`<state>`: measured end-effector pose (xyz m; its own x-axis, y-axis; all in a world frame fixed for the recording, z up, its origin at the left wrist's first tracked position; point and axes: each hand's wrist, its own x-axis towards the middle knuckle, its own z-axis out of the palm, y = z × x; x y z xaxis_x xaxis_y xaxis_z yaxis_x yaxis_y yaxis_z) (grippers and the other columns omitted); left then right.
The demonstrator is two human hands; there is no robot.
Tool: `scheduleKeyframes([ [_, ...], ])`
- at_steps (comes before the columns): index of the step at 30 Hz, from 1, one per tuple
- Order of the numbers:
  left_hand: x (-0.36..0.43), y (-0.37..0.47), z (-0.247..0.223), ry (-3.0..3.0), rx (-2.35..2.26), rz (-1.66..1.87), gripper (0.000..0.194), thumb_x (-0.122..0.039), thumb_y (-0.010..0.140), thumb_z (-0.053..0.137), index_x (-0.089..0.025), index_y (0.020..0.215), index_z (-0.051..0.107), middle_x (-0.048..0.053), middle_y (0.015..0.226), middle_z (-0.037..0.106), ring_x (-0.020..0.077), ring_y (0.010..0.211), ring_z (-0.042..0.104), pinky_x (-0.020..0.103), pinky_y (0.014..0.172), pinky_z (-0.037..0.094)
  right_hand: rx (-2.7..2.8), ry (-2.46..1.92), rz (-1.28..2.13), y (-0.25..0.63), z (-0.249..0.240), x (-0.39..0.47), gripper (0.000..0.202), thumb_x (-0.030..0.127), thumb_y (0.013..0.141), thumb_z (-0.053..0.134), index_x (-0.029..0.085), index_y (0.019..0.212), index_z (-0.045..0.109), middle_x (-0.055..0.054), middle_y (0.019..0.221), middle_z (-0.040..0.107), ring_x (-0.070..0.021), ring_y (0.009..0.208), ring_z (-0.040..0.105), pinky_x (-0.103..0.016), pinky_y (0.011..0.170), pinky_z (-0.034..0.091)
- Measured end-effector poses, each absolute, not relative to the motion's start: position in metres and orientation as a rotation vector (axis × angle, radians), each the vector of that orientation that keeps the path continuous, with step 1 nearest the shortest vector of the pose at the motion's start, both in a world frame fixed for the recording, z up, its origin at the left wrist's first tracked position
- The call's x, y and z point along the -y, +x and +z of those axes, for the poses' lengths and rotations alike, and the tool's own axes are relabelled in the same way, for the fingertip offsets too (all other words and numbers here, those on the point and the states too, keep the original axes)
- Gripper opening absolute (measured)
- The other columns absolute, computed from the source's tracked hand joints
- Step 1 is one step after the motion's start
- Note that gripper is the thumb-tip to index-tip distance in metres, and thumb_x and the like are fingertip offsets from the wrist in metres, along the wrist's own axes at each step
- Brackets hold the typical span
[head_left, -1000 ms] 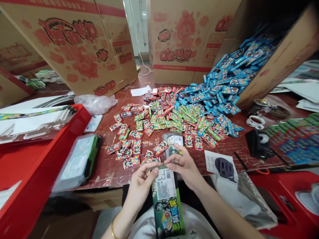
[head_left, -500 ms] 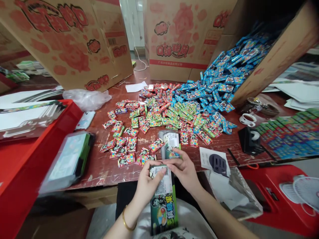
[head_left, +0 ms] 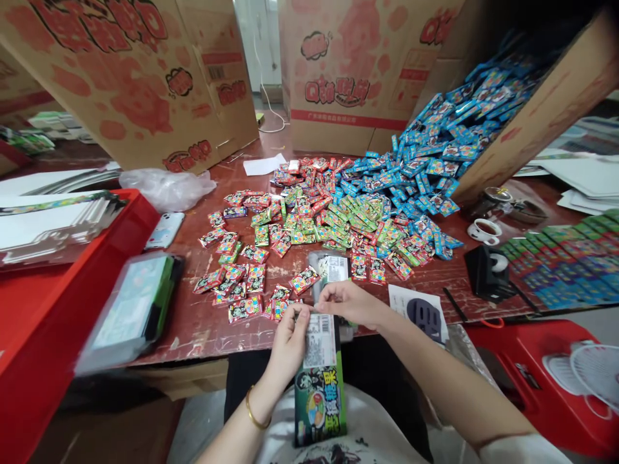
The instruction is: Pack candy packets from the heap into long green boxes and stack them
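In the head view a tall black-and-green candy package [head_left: 319,406] with a barcode label stands upright against my lap. My left hand [head_left: 289,341] is closed on its upper left edge, thumb near the top. My right hand [head_left: 352,304] is pinched at the top edge, fingertips close to those of my left hand. What exactly lies between those fingertips is too small to make out. Just beyond, a second package [head_left: 337,265] lies on the table, partly hidden by my right hand. Small red candy packets [head_left: 245,308] are scattered to its left.
Green packets [head_left: 360,211] and a heap of blue packets [head_left: 435,151] spill from an open carton [head_left: 536,109]. A red bin [head_left: 97,270] holds flat cards at left. A phone [head_left: 165,231], tape dispenser [head_left: 487,274] and cup [head_left: 484,231] stand about. A red stool [head_left: 546,399] is at lower right.
My right hand has turned flatter, its fingers now drawn in at the package's top edge. The package has shifted slightly and its label is less covered by my left thumb.
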<state>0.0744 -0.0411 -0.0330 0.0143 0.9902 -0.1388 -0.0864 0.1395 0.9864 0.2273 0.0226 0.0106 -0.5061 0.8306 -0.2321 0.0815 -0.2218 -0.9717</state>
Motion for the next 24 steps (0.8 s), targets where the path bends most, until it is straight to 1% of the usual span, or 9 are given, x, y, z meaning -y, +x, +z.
scheduleKeyframes([
  [5, 0.039, 0.074, -0.032, 1.028, -1.199, 1.161, 0.028, -0.047, 0.087, 0.049, -0.019, 0.082, 0.053, -0.002, 0.070, 0.050, 0.0132, 0.062, 0.045, 0.023, 0.059, 0.036, 1.460, -1.144, 1.830, 0.225, 0.004, -0.027, 0.027, 0.037, 0.063, 0.076, 0.015, 0.060, 0.061, 0.003, 0.056, 0.058, -0.0091, 0.051, 0.048, -0.023, 0.052, 0.034],
  [8, 0.038, 0.074, -0.033, 1.015, -1.204, 1.183, 0.032, -0.049, 0.089, 0.045, -0.019, 0.082, 0.053, -0.001, 0.074, 0.052, 0.0144, 0.066, 0.049, 0.024, 0.061, 0.039, 1.375, -1.143, 1.859, 0.224, -0.003, -0.026, 0.027, 0.033, 0.060, 0.079, 0.015, 0.060, 0.059, 0.004, 0.055, 0.057, -0.0083, 0.051, 0.048, -0.021, 0.051, 0.034],
  [11, 0.039, 0.080, -0.033, 1.001, -1.196, 1.196, 0.029, -0.046, 0.081, 0.060, -0.020, 0.087, 0.047, -0.002, 0.075, 0.054, 0.0137, 0.064, 0.051, 0.023, 0.059, 0.040, 1.035, -1.090, 2.013, 0.221, -0.013, -0.024, 0.031, 0.020, 0.052, 0.083, 0.017, 0.072, 0.059, 0.006, 0.060, 0.058, -0.0083, 0.055, 0.052, -0.020, 0.055, 0.037],
  [14, 0.040, 0.087, -0.027, 1.000, -1.146, 1.197, 0.043, -0.038, 0.071, 0.073, -0.023, 0.093, 0.040, -0.004, 0.075, 0.056, 0.0140, 0.062, 0.054, 0.023, 0.057, 0.044, 0.640, -1.035, 2.260, 0.220, -0.021, -0.024, 0.042, 0.014, 0.046, 0.082, 0.016, 0.081, 0.058, 0.004, 0.068, 0.063, -0.0114, 0.061, 0.059, -0.022, 0.059, 0.042],
  [16, 0.035, 0.088, -0.021, 1.011, -1.124, 1.208, 0.045, -0.037, 0.070, 0.073, -0.024, 0.096, 0.038, -0.003, 0.075, 0.057, 0.0149, 0.061, 0.056, 0.024, 0.055, 0.046, 0.541, -1.002, 2.304, 0.221, -0.025, -0.024, 0.041, 0.018, 0.048, 0.080, 0.015, 0.082, 0.059, 0.001, 0.072, 0.065, -0.0138, 0.065, 0.061, -0.025, 0.064, 0.044],
  [18, 0.024, 0.082, -0.015, 1.005, -1.158, 1.255, 0.049, -0.038, 0.069, 0.074, -0.024, 0.100, 0.039, -0.001, 0.080, 0.058, 0.0158, 0.064, 0.058, 0.025, 0.056, 0.048, 0.488, -0.954, 2.225, 0.223, -0.027, -0.020, 0.037, 0.031, 0.057, 0.078, 0.016, 0.086, 0.059, 0.000, 0.074, 0.065, -0.0146, 0.068, 0.062, -0.027, 0.069, 0.045],
  [20, 0.005, 0.072, -0.011, 0.993, -1.260, 1.334, 0.054, -0.041, 0.065, 0.076, -0.023, 0.104, 0.043, 0.002, 0.090, 0.058, 0.0174, 0.074, 0.060, 0.026, 0.063, 0.050, 0.469, -0.906, 2.098, 0.225, -0.030, -0.012, 0.037, 0.045, 0.067, 0.072, 0.018, 0.089, 0.060, -0.001, 0.077, 0.066, -0.0156, 0.073, 0.063, -0.029, 0.074, 0.045],
  [21, -0.005, 0.068, -0.009, 0.981, -1.312, 1.367, 0.056, -0.042, 0.064, 0.076, -0.023, 0.106, 0.045, 0.003, 0.095, 0.058, 0.0186, 0.080, 0.060, 0.027, 0.067, 0.051, 0.517, -0.884, 2.038, 0.225, -0.032, -0.007, 0.039, 0.047, 0.067, 0.072, 0.018, 0.090, 0.061, -0.001, 0.079, 0.067, -0.0166, 0.077, 0.063, -0.030, 0.077, 0.045],
  [24, -0.030, 0.064, -0.004, 0.979, -1.377, 1.375, 0.063, -0.048, 0.063, 0.073, -0.023, 0.116, 0.049, 0.006, 0.100, 0.060, 0.0245, 0.096, 0.060, 0.033, 0.079, 0.051, 0.809, -0.843, 1.838, 0.224, -0.040, 0.010, 0.043, 0.038, 0.060, 0.081, 0.016, 0.092, 0.063, -0.003, 0.087, 0.068, -0.0187, 0.084, 0.062, -0.031, 0.080, 0.044],
])
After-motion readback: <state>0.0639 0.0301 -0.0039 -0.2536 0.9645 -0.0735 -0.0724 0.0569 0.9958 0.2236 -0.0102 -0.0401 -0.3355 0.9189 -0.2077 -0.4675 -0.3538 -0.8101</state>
